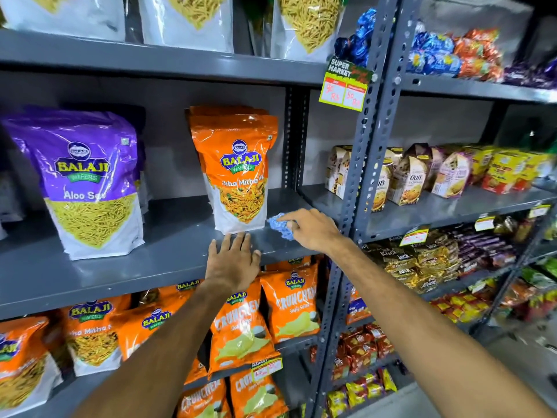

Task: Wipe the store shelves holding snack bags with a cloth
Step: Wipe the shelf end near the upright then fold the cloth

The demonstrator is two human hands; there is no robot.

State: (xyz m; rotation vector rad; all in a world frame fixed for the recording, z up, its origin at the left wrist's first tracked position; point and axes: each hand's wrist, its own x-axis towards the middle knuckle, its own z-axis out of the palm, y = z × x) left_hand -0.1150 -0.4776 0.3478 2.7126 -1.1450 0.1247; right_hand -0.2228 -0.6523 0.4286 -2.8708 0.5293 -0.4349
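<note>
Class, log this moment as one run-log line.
right hand: grips blue cloth on grey shelf | left hand: flat on shelf

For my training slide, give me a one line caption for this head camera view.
Right hand wipes grey shelf with blue cloth beside orange snack bag; left hand rests flat.

The grey shelf (168,251) looks like painted metal, smooth with a dull sheen. On it, the orange snack bag (239,173) and, to its left, the purple snack bag (87,182) are glossy plastic film that catches the light. Just right of the orange bag, the blue cloth (278,225) looks soft and nubbly, matt. Further right, the perforated upright (366,140) is matt grey metal.
</note>
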